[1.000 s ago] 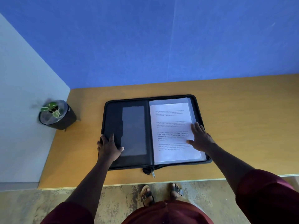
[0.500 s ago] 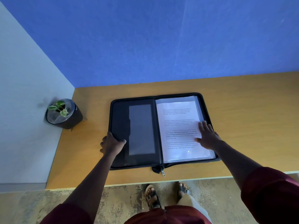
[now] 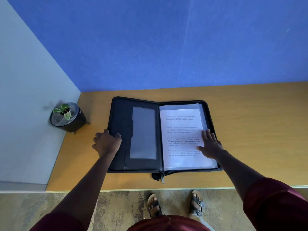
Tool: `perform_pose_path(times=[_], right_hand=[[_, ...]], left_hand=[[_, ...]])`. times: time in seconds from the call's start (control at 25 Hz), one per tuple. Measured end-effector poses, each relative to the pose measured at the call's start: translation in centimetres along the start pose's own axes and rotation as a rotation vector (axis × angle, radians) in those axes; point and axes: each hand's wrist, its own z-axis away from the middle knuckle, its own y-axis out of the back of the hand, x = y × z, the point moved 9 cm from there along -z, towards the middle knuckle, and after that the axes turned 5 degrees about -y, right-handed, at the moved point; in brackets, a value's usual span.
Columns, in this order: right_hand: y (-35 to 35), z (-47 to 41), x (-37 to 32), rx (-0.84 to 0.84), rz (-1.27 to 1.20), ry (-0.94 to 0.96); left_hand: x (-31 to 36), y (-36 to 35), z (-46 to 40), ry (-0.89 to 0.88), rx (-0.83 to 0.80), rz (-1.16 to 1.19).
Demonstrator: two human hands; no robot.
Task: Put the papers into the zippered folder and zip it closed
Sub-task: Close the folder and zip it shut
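A black zippered folder (image 3: 121,117) lies spread wide on the wooden table (image 3: 250,124). Its left half has a clear pocket. White printed papers (image 3: 180,124) rest on its right half, over a clear sleeve. My left hand (image 3: 106,143) grips the folder's left edge, thumb on the inside and fingers curled under the cover, which is lifted slightly. My right hand (image 3: 210,145) lies flat with fingers spread on the papers' right side. The zipper pull (image 3: 163,180) hangs at the spine near the table's front edge.
A small potted plant (image 3: 67,116) in a black pot stands at the table's left end beside the grey wall. A blue wall rises behind the table. My sandalled feet show on the floor below the front edge.
My left hand has slid from the inside of the left cover out to its outer edge and gripped it. The right hand stays flat on the papers.
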Motion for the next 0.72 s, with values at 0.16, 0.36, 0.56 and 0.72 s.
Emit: perform_pose_path(times=[0.16,0.36,0.56,0.72], right_hand=[[0.1,0.2,0.0,0.006,-0.003,0.023],[0.5,0.4,0.4,-0.001,0.020,0.063],[0.4,0.5,1.0,0.046,0.070,0.115],[1.0,0.4,1.6,0.089,0.110,0.143]], left_hand=[[3.3,3.3,1.8,-0.137,0.133,-0.020],[7.7,5.6,3.8,-0.295,0.172,-0.055],[12.0,6.2,6.3,-0.370,0.134,-0.049],[15.1,6.9,8.4,-0.409,0.129,-0.057]])
